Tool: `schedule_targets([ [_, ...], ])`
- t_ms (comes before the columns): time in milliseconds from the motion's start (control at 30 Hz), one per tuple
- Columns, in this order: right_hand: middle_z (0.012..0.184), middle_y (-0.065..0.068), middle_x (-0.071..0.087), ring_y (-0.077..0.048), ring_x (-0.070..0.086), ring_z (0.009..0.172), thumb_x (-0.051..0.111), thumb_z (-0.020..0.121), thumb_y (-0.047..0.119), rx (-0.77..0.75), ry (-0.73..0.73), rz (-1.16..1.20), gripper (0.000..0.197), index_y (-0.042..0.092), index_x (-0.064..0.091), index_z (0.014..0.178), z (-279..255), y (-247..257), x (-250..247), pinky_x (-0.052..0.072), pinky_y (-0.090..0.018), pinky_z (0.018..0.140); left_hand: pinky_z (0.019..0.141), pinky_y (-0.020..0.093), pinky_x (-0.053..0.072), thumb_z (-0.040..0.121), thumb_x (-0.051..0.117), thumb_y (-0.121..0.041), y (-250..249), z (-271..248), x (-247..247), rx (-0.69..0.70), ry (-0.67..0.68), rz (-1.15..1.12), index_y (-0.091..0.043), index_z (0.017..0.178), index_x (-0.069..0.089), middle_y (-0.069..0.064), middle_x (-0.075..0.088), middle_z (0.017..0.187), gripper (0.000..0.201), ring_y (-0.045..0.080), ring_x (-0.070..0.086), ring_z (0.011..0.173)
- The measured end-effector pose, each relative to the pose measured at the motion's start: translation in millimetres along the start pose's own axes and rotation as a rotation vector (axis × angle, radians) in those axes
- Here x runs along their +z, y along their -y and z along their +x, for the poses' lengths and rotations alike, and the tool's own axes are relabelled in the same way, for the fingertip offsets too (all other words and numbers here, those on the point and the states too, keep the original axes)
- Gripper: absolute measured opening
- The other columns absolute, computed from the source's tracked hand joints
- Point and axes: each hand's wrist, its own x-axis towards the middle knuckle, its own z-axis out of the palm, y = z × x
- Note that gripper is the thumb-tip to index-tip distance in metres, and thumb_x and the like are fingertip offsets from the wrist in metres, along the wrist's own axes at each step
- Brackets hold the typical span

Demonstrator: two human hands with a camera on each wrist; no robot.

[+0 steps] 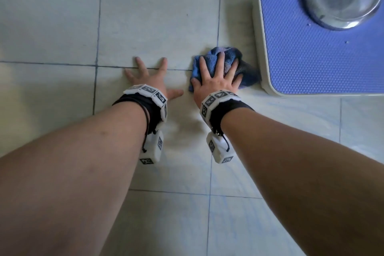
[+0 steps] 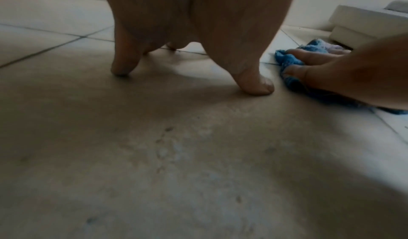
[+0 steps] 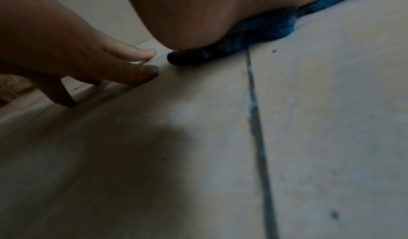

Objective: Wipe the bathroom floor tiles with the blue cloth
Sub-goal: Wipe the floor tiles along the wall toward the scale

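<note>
Right grip [image 1: 216,77] flat, fingers spread on crumpled blue terry cloth [image 1: 245,68].
Left grip [image 1: 151,81], splayed at 9 o'clock, braces on pale floor tiles [image 1: 158,16].

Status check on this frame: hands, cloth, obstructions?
Left hand flat on tiles, empty. Right hand presses blue cloth. Bathroom scale touching cloth's right side.

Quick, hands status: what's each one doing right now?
Left hand: open, fingers spread, braced on the floor tiles, holding nothing.
Right hand: open, pressing the blue cloth flat.

Head cam overhead; wrist cams floor-level, share cloth [image 2: 291,63].
</note>
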Motion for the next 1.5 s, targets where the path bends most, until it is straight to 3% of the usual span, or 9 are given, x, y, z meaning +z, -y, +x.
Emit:
schedule_targets([
  [133,0.162,-0.004,-0.021,-0.043,-0.015,0.145,0.023,0.099,0.059,-0.012,0.008,-0.016,0.061,0.045,-0.002,0.153,0,2,0,-0.001,-0.062,0.115,0.118,0.062,0.007,0.079,0.067,-0.068,-2,1,-1,-0.021,-0.004,-0.022,-0.045,0.155,0.002,0.017,-0.024,0.161,0.103,0.057,-0.011,0.144],
  [300,0.162,-0.004,-0.018,-0.043,-0.013,0.146,0.027,0.097,0.060,-0.008,-0.004,-0.042,0.063,0.045,0.000,0.153,2,-1,-1,0.001,-0.062,0.116,0.109,0.069,0.022,0.073,0.071,-0.071,0,7,5,0.002,-0.056,-0.057,-0.048,0.152,0.008,0.017,-0.021,0.161,0.103,0.057,-0.009,0.144],
  [567,0.163,-0.001,-0.016,-0.044,-0.012,0.146,0.033,0.095,0.062,0.109,0.008,0.013,0.069,0.044,0.001,0.153,70,-6,-47,0.005,-0.062,0.116,0.110,0.072,0.017,0.062,0.079,-0.070,-3,19,-1,0.062,-0.050,-0.120,-0.052,0.150,0.010,0.019,-0.030,0.158,0.113,0.057,-0.019,0.142],
  [733,0.162,0.000,-0.021,-0.046,-0.005,0.146,0.028,0.094,0.064,0.215,0.027,0.058,0.069,0.046,-0.006,0.152,100,4,-64,0.007,-0.061,0.117,0.110,0.071,0.016,0.061,0.077,-0.074,-1,24,-1,0.057,-0.021,-0.107,-0.055,0.150,0.004,0.018,-0.034,0.157,0.117,0.056,-0.020,0.142],
  [967,0.163,-0.004,-0.014,-0.037,-0.007,0.148,0.034,0.098,0.055,0.126,-0.024,0.020,0.067,0.039,0.003,0.155,44,7,-35,0.005,-0.054,0.118,0.108,0.075,0.017,0.061,0.078,-0.072,0,20,-5,0.062,-0.023,-0.117,-0.052,0.150,0.007,0.018,-0.033,0.157,0.116,0.057,-0.021,0.141],
  [1167,0.163,-0.004,-0.014,-0.035,-0.008,0.148,0.037,0.098,0.053,0.079,-0.028,0.008,0.067,0.040,0.004,0.155,6,5,-10,0.004,-0.055,0.117,0.107,0.074,0.020,0.061,0.077,-0.074,0,16,-5,0.066,-0.057,-0.087,-0.050,0.151,0.007,0.019,-0.030,0.158,0.117,0.057,-0.018,0.142],
  [1500,0.163,-0.004,-0.016,-0.037,-0.011,0.148,0.034,0.098,0.054,0.006,-0.020,0.033,0.066,0.040,0.002,0.154,-45,-7,20,-0.002,-0.055,0.118,0.114,0.068,0.011,0.076,0.064,-0.074,7,8,5,0.104,-0.134,-0.010,-0.045,0.155,0.007,0.014,-0.022,0.162,0.102,0.052,-0.016,0.145],
])
